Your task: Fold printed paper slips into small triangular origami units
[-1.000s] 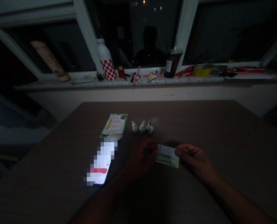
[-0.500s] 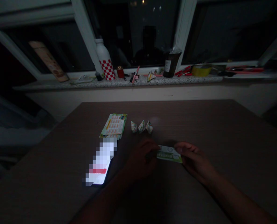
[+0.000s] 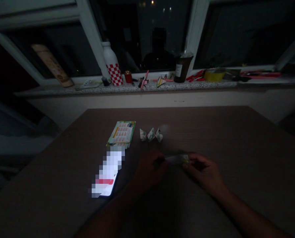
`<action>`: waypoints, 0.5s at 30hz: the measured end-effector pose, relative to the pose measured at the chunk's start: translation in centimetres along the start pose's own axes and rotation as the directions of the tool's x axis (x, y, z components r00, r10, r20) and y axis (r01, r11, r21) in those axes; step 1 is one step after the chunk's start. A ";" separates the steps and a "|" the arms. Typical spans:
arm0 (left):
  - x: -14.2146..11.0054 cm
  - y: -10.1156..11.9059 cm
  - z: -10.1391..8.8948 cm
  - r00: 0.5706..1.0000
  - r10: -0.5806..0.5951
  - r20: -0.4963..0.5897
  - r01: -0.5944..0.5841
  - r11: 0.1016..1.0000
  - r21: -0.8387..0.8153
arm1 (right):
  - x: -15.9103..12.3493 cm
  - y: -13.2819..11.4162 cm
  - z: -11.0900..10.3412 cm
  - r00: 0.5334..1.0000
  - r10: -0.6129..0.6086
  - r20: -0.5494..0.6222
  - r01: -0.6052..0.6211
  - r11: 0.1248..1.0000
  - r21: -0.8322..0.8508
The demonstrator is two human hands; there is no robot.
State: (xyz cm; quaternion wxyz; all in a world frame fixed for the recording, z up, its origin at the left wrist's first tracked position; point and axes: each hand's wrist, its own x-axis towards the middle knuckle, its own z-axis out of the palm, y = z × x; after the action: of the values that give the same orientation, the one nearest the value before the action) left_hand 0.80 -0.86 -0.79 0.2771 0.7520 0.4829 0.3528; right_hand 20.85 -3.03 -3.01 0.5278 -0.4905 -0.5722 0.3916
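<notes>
Between my two hands is a folded piece of printed paper [image 3: 176, 159], now seen as a narrow pale strip with a patterned right end. My left hand [image 3: 151, 168], dim in shadow, has its fingers closed on the paper's left end. The right end is pinched between the thumb and fingers of my right hand [image 3: 204, 170]. Just beyond my left hand stand several small folded paper pieces [image 3: 151, 135] in a row, pointed at the top. A stack of printed leaflets [image 3: 122, 133] lies farther left, with a lit phone [image 3: 109, 175] in front of it.
The brown table [image 3: 212, 129] reaches to the wall below a window. On the granite sill [image 3: 82, 91] stand a red-and-white checkered bottle [image 3: 114, 67], a tan bottle [image 3: 53, 65], a red jar [image 3: 128, 77], a dark labelled bag [image 3: 181, 69] and a yellow roll [image 3: 214, 75].
The paper has turned from a wider printed face to a thin pale strip. My right hand has shifted slightly left, toward my left hand. The phone, leaflets and folded pieces stay put.
</notes>
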 end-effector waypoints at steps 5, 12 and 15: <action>0.0 0.3 0.1 0.975 -0.202 0.097 0.214 0.965 -0.148 | 0.1 0.1 -0.1 0.999 0.016 0.051 -0.015 1.000 -0.019; 0.2 0.6 1.7 0.921 -0.316 0.229 0.388 0.794 -0.468 | 0.1 0.8 0.5 0.992 0.014 0.125 -0.007 0.998 -0.055; 0.1 0.3 2.3 0.906 -0.334 0.260 0.423 0.740 -0.523 | 0.0 0.8 0.6 0.991 0.009 0.130 0.000 0.998 -0.070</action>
State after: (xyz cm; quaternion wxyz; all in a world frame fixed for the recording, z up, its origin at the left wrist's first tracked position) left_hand 2.78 -1.07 -1.92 0.5893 0.5450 0.4764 0.3589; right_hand 20.39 -2.79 -3.85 0.4711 -0.4833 -0.6176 0.4038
